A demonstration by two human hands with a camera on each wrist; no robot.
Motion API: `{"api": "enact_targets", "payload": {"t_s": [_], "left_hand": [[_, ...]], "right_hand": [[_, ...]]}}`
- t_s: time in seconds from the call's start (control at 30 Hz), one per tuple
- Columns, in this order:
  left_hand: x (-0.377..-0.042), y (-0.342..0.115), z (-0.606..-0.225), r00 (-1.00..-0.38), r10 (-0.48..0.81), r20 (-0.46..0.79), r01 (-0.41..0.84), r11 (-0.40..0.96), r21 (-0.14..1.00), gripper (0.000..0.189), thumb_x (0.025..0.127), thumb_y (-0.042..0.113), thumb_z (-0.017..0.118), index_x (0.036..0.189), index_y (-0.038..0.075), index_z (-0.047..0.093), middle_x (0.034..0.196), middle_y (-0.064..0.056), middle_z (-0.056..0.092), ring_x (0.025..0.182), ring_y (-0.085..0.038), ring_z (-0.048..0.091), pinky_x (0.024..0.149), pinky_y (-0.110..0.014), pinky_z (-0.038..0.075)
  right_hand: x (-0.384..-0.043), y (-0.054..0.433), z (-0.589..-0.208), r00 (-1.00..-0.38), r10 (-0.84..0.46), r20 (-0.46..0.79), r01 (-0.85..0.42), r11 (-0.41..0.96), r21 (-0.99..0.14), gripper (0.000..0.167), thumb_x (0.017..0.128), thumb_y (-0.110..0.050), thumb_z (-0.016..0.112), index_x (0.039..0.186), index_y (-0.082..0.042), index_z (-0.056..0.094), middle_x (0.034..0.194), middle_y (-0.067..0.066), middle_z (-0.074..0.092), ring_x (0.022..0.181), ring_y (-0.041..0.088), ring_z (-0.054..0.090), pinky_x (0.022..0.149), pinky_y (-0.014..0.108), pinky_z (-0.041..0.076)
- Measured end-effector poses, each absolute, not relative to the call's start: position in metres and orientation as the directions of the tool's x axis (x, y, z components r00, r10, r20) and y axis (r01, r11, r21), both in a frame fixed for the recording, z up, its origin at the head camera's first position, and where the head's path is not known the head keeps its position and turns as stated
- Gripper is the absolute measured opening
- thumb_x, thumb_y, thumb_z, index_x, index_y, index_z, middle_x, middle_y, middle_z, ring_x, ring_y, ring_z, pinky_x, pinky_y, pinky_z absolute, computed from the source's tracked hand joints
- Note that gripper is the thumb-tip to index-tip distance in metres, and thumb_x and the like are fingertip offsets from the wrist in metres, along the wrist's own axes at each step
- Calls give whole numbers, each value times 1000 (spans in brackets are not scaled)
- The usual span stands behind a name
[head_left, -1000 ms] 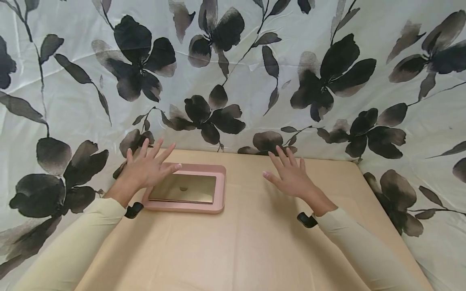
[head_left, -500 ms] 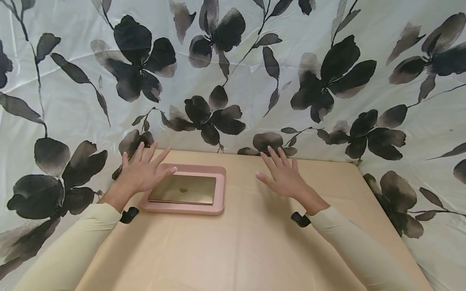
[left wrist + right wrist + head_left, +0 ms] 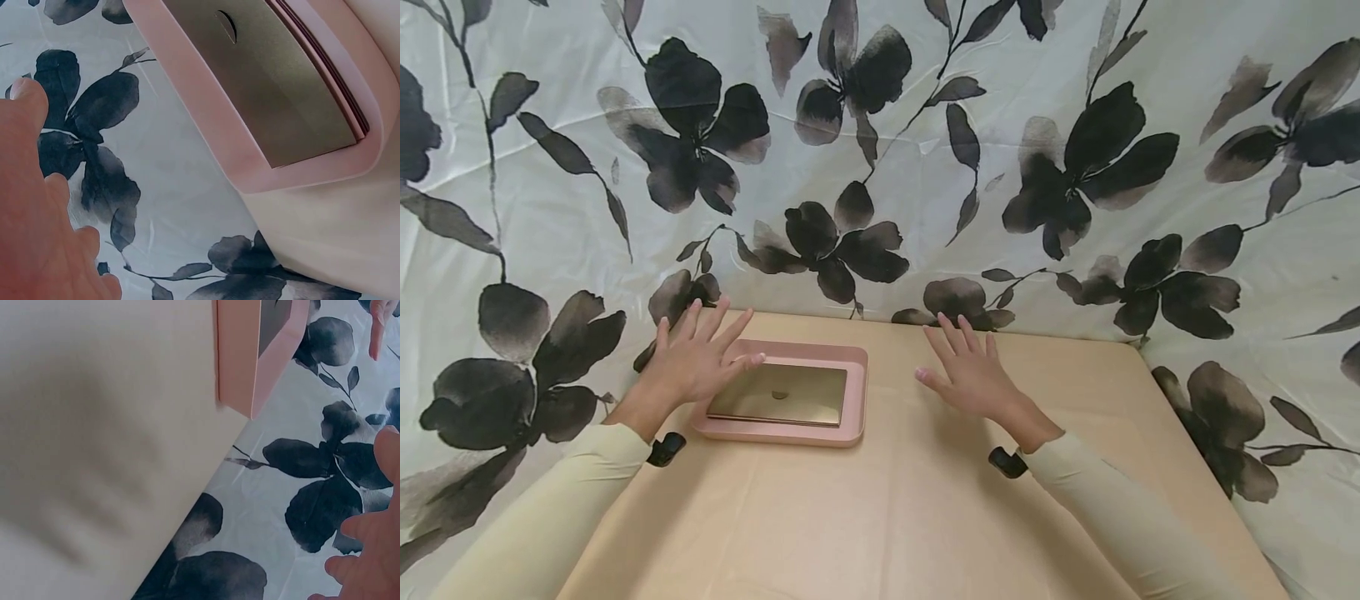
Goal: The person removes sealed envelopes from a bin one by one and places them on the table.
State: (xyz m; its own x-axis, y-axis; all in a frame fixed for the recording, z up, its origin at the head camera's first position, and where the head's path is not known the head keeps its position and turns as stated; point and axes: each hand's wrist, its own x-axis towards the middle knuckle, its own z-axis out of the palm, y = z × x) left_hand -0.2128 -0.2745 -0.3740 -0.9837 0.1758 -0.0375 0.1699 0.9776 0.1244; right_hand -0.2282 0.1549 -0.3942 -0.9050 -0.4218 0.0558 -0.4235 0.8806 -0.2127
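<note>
A pink tray (image 3: pixel 855 396) lies on the tan table (image 3: pixel 880 517) at the back left. In it rests a flat gold box (image 3: pixel 778 393) with a small round notch on top. My left hand (image 3: pixel 696 358) hovers over the tray's left end, fingers spread and straight, holding nothing. My right hand (image 3: pixel 964 377) floats above the table just right of the tray, fingers also spread, empty. The left wrist view shows the tray (image 3: pixel 206 119) and gold box (image 3: pixel 275 87) from close by, with my fingers (image 3: pixel 25 187) at the left edge. The right wrist view catches the tray's corner (image 3: pixel 240 356).
A white cloth with large black flowers (image 3: pixel 865 150) hangs behind and around the table. The table's right edge (image 3: pixel 1180 433) slopes down toward the cloth. Cream sleeves (image 3: pixel 535 517) cover both forearms, each with a small black wrist device (image 3: pixel 666 448).
My right hand has drifted left toward the tray. My left hand has pulled back slightly to the left. The tray and box have stayed put.
</note>
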Motion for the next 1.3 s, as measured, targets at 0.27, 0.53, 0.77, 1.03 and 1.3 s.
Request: {"api": "enact_targets", "payload": {"t_s": [0.27,0.53,0.77,1.03,1.3], "left_hand": [[-212,-276,-377,-982,187,-32,182,975,128,87,100,77,34,169,29,11,177,-11,-5,160,-51,-10,117,-82,-8],[-214,-280,-377,-979,204,-10,201,971,127,87,101,75,35,169,25,13,178,-10,-2,161,-49,-7,119,-81,-5],[-214,-284,-380,-979,205,-1,203,969,141,88,101,74,36,169,23,15,178,-12,-1,161,-49,-7,119,-80,-5],[-209,-290,-379,-978,209,-5,207,970,129,87,101,73,38,169,23,16,177,-15,1,160,-50,-5,118,-82,0],[-206,-292,-388,-976,216,-10,213,967,141,89,100,75,39,169,23,16,177,-14,3,160,-51,-4,119,-81,1]], "right_hand": [[-228,147,-401,-892,-445,74,-451,867,-215,81,105,-61,46,168,-17,21,178,11,6,164,41,2,125,75,5],[-231,139,-402,-884,-459,92,-468,860,-204,80,105,-61,45,168,-18,23,178,11,7,164,40,3,126,73,9],[-233,130,-403,-882,-466,73,-471,860,-199,81,105,-62,45,168,-16,23,178,11,6,164,40,3,127,71,8],[-230,119,-412,-880,-471,68,-475,859,-193,82,104,-63,45,168,-16,22,178,12,6,164,40,2,127,71,9],[-223,114,-421,-884,-464,49,-463,859,-219,81,105,-63,42,168,-17,21,178,11,5,164,39,0,128,70,8]]}}
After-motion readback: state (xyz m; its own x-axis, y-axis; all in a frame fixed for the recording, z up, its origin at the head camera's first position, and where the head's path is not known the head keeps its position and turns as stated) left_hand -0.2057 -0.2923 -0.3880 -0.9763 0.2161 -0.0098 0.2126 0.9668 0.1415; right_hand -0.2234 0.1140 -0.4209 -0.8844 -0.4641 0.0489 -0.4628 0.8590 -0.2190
